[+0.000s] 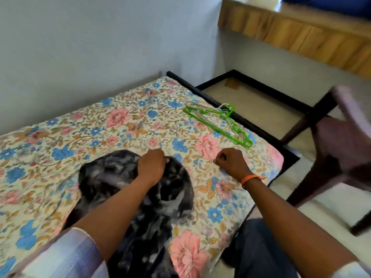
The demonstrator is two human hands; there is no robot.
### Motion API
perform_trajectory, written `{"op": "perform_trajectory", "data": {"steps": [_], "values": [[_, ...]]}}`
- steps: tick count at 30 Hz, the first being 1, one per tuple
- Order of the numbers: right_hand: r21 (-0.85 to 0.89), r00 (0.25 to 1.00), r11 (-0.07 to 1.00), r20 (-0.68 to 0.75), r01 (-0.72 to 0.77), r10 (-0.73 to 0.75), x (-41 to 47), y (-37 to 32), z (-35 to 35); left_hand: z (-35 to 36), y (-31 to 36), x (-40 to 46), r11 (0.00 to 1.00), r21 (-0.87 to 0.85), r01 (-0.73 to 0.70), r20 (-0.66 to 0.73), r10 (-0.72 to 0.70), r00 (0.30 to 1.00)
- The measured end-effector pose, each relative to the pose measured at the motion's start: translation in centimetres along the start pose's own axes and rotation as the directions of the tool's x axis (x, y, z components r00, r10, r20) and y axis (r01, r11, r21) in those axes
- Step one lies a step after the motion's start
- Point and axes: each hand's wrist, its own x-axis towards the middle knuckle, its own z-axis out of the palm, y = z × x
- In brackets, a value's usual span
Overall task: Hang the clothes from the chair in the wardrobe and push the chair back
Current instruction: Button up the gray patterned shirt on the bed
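Note:
A dark, grey-mottled garment lies crumpled on the floral bedsheet. My left hand grips the garment's far edge, fingers curled into the cloth. My right hand hovers just above the sheet to the right of the garment, fingers curled, with nothing visible in it. Green plastic hangers lie stacked near the bed's far right edge, apart from both hands. A dark brown chair stands blurred at the right of the bed, with a pale pinkish cloth over its back.
The bed sits against a pale wall. Its black frame runs along the right side, with light floor between it and the chair. A wooden ledge juts out at the top right. My jeans-clad knee is by the bed's edge.

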Motion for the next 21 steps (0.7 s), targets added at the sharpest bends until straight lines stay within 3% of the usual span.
{"op": "perform_trajectory", "data": {"steps": [6,9,12,17,21], "values": [[-0.192,0.986,0.969,-0.086,-0.154,0.14,7.6,9.9,-0.7,5.1,1.6,5.7,0.996,0.076,-0.056,0.093,0.048,0.995],[-0.295,0.965,0.921,-0.134,-0.255,0.224,11.2,12.6,-0.5,6.8,2.2,8.5,0.988,0.139,-0.065,0.171,0.041,0.984],[-0.389,0.952,0.875,-0.213,-0.288,0.219,14.4,13.9,-0.6,8.9,2.0,10.8,0.99,0.137,-0.042,0.254,0.006,0.967],[-0.335,0.925,0.874,-0.27,-0.351,0.268,18.7,15.8,-1.5,11.1,0.4,12.3,0.999,0.044,-0.029,0.276,0.016,0.961],[-0.395,0.911,0.84,-0.33,-0.371,0.247,20.0,16.4,-2.6,11.2,-0.4,12.8,0.998,0.016,-0.052,0.3,0.045,0.953]]}}
